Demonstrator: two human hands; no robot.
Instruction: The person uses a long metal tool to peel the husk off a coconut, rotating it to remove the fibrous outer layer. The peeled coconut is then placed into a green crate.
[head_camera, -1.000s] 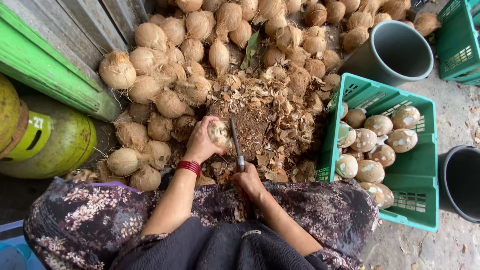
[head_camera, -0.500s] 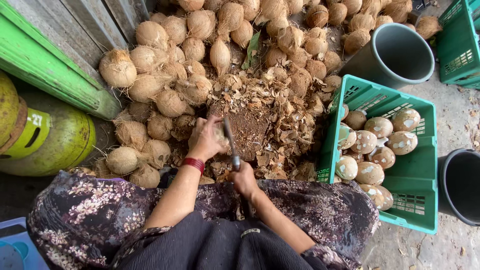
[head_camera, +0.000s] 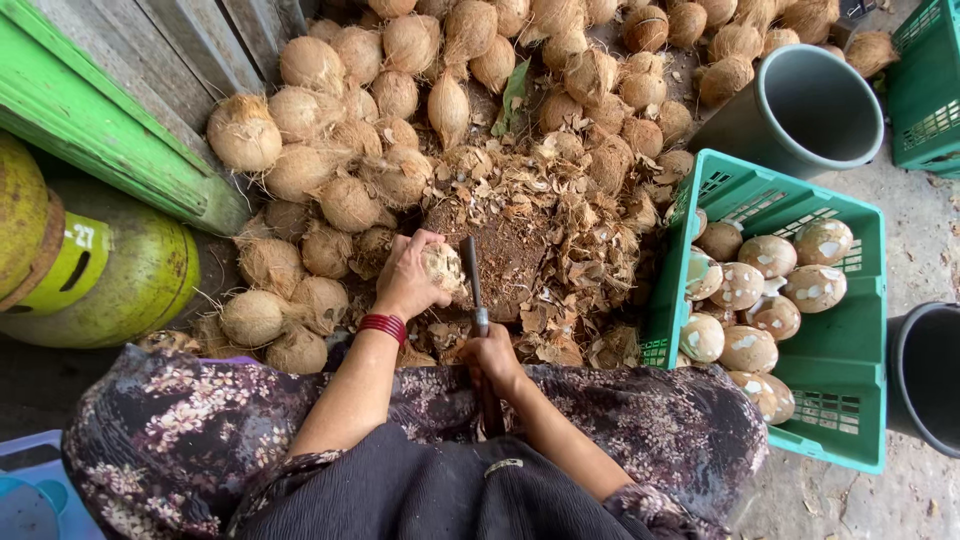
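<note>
The left hand is clamped around a husked coconut, pressing it down on the brown chopping block amid the heap of husk shavings. The right hand is closed on the handle of a cleaver, whose long blade points away from the body and lies just right of the coconut, touching or nearly so.

Big heap of hairy brown coconuts stacked against a wooden wall, with husk scraps all over. Green crate of peeled ones on the right, grey bucket behind it. Yellow-green thing on the left, probably a gas cylinder.
</note>
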